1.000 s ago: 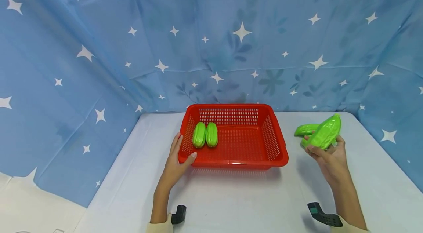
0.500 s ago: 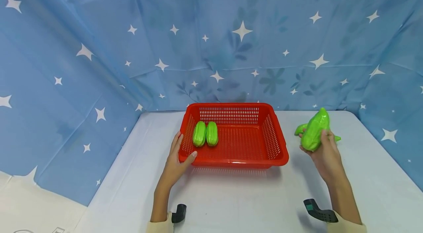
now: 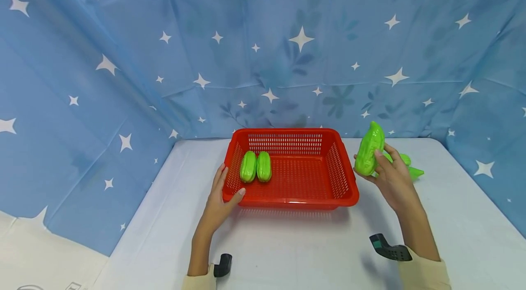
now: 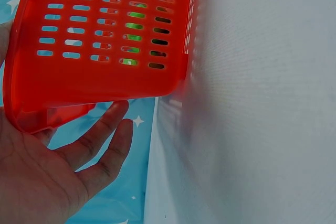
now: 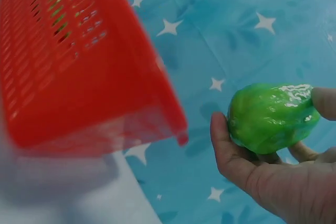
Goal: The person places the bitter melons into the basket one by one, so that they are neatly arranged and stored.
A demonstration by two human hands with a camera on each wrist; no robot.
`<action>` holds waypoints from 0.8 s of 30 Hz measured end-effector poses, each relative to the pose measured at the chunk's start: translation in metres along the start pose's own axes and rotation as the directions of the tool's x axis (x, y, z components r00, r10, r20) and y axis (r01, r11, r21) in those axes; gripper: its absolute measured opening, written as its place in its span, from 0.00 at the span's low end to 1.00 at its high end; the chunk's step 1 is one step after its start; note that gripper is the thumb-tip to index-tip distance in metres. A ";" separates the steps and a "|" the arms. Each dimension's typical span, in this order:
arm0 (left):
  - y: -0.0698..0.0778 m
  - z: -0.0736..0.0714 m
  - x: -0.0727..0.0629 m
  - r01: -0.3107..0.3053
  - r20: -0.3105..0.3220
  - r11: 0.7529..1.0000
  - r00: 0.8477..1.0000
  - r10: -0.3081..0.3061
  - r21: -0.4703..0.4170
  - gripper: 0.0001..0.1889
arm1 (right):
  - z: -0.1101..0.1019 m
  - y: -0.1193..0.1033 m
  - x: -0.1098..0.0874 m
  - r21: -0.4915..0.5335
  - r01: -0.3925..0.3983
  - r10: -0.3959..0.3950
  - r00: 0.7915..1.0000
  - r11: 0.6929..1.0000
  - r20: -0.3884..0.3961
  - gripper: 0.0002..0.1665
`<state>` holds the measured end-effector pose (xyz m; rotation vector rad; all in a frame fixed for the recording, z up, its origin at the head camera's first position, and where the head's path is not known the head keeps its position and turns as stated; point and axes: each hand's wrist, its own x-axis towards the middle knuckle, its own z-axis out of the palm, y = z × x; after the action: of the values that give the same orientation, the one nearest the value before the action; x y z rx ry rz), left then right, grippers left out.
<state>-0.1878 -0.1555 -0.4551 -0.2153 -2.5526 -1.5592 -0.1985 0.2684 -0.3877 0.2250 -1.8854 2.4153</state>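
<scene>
Glossy green veg (image 3: 368, 150) prob. light, stiff & a bit slippery, not v. fragile; best held round its fat middle. It's btwn thumb & fingers of the R hand (image 3: 392, 180), gripped tip-up off the table (image 3: 287, 253), just R of the red basket (image 3: 287, 201). L hand's (image 3: 218, 205) fingers are spread, fairly straight, at basket's near-L corner.

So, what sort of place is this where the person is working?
Probably an indoor tabletop filming corner: blue star-printed fabric surrounds the back and sides of a white table, and a dark device sits at each wrist.
</scene>
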 end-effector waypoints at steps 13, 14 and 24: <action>0.002 0.000 0.000 0.004 -0.003 1.000 1.000 -0.004 -0.011 0.46 | 0.029 -0.013 0.039 -0.267 -0.165 0.193 0.978 0.950 0.082 0.47; 0.001 0.000 -0.001 0.004 -0.004 1.000 1.000 -0.004 -0.011 0.46 | 0.032 -0.013 0.043 -0.295 -0.172 0.209 0.973 0.940 0.096 0.47; 0.002 0.000 0.000 0.012 -0.004 1.000 1.000 -0.012 0.001 0.47 | 0.067 -0.007 0.074 -0.411 -0.253 0.361 0.909 0.876 0.209 0.46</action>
<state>-0.1869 -0.1545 -0.4534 -0.1963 -2.5568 -1.5606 -0.2661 0.2029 -0.3536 0.2680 -2.6568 2.2213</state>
